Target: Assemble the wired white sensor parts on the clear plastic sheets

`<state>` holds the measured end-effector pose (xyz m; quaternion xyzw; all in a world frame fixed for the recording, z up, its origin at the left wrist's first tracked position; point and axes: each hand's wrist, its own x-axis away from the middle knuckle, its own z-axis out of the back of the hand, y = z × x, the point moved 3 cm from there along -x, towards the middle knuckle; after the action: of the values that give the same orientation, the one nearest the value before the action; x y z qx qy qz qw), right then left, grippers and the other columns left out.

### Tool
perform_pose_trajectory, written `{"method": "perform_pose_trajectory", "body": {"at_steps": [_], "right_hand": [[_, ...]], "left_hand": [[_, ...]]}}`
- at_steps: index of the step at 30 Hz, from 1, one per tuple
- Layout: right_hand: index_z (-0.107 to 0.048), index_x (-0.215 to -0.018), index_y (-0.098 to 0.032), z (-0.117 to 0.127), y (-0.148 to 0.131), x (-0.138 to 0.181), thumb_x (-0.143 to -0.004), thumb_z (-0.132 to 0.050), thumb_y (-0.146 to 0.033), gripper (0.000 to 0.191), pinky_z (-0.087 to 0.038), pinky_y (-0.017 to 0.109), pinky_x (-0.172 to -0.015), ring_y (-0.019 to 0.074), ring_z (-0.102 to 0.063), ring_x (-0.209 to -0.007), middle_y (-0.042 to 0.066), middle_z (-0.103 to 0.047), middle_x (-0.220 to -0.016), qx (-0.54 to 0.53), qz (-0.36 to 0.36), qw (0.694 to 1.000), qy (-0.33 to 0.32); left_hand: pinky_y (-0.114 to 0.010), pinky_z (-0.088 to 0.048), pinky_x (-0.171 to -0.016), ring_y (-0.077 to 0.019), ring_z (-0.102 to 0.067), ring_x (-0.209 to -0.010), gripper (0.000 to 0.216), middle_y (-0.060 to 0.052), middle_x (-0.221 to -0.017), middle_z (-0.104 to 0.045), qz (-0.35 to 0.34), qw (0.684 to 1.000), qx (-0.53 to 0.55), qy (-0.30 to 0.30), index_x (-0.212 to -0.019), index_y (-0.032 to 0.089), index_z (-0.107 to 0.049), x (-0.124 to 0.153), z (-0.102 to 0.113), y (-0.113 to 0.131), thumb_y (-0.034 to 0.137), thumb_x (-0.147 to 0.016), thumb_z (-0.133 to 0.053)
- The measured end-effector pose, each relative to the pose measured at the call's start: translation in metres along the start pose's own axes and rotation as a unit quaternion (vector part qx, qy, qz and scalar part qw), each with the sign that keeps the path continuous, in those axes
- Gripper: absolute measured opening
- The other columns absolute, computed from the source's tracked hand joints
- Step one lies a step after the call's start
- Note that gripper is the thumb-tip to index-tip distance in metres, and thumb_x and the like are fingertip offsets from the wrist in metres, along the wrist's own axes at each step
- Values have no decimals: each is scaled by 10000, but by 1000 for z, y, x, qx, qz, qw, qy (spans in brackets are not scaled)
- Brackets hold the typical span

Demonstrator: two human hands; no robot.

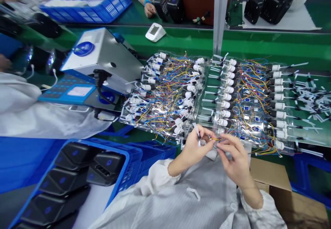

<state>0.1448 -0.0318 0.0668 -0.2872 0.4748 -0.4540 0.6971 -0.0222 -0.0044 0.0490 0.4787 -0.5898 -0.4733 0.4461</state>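
My left hand (194,147) is closed in a pinch on a small wired part (208,140) with a white cable tie (197,131) sticking up from it. My right hand (234,160) pinches the coloured wires of the same part from the right. Both hands are held over my lap, at the near edge of the bench. Just beyond them lie two clear trays (207,94) packed with rows of small black-and-white pump motors (226,105) and tangled red, yellow and blue wires.
A silver and blue machine (100,58) stands left of the trays. A blue crate (124,173) of black housings sits at lower left, a cardboard box (274,177) at lower right. Loose cable ties (312,101) lie at right. Other people's hands (149,10) work across the green belt.
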Motion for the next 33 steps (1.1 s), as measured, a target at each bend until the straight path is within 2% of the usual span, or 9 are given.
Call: {"method": "perform_pose_trajectory", "body": {"at_steps": [4,8,12,15,18,22,25,28,33], "right_hand": [[-707,-1113,-240,1,7,-6,-962,-599,-71,251,-619,367,-953,212,-692,-1148,98,-690,-1233,1,20,997,-73],[-726,-1019,-240,5,11,-10,-957,-639,-100,176,-626,324,-854,186,-712,-1010,68,-711,-1080,-40,3,996,-75],[-720,-983,-231,4,15,-6,-949,-673,-146,103,-623,320,-784,194,-710,-968,70,-707,-1036,-118,-73,989,-56],[-701,-1099,-232,-2,21,1,-971,-655,-203,139,-610,286,-659,164,-710,-814,76,-674,-1060,-169,-139,975,-47],[-664,-1199,-240,-7,26,4,-991,-633,-231,210,-590,273,-609,119,-680,-668,67,-647,-1077,-204,-173,962,-53],[-670,-1084,-225,-6,25,3,-1005,-606,-226,101,-596,273,-615,113,-686,-663,74,-648,-1114,-222,-168,959,-51],[-659,-995,-216,-1,23,4,-1009,-583,-186,83,-602,271,-612,97,-686,-648,85,-636,-1196,-196,-164,966,-33],[-666,-1009,-225,6,20,8,-981,-610,-147,100,-627,289,-621,105,-700,-674,100,-603,-1288,-162,-146,976,7],[-688,-1057,-245,16,16,14,-928,-654,-90,205,-648,342,-710,185,-712,-842,70,-670,-1040,-107,-82,990,49]], "left_hand": [[-333,-508,-770,-180,-687,-857,370,-54,-949,-753,-78,992,-95,-8,-840,241,-335,2,4,1,223,-943,-690],[-347,-506,-743,-194,-681,-834,376,-58,-916,-769,-121,983,-136,-15,-824,245,-344,5,5,2,233,-938,-701],[-324,-505,-733,-182,-677,-829,360,-68,-955,-755,-77,990,-114,-15,-852,244,-358,4,4,1,255,-940,-707],[-325,-511,-757,-182,-679,-827,351,-63,-942,-741,-50,990,-130,-14,-851,241,-370,0,4,1,298,-939,-705],[-325,-508,-778,-184,-678,-846,329,-60,-935,-721,-39,985,-166,-24,-839,239,-380,-4,4,3,308,-943,-684],[-314,-489,-776,-170,-653,-829,305,-40,-896,-689,-34,982,-181,-39,-839,236,-380,-7,2,9,286,-955,-657],[-309,-488,-784,-163,-639,-826,315,-35,-897,-682,-14,991,-129,-31,-863,234,-373,-8,2,12,303,-960,-664],[-282,-484,-713,-150,-635,-766,402,-35,-900,-695,22,998,-66,-3,-862,235,-347,-9,3,11,353,-923,-726],[-246,-464,-643,-126,-615,-714,467,-26,-903,-699,42,999,-12,12,-857,234,-342,-11,2,6,361,-866,-791]]}}
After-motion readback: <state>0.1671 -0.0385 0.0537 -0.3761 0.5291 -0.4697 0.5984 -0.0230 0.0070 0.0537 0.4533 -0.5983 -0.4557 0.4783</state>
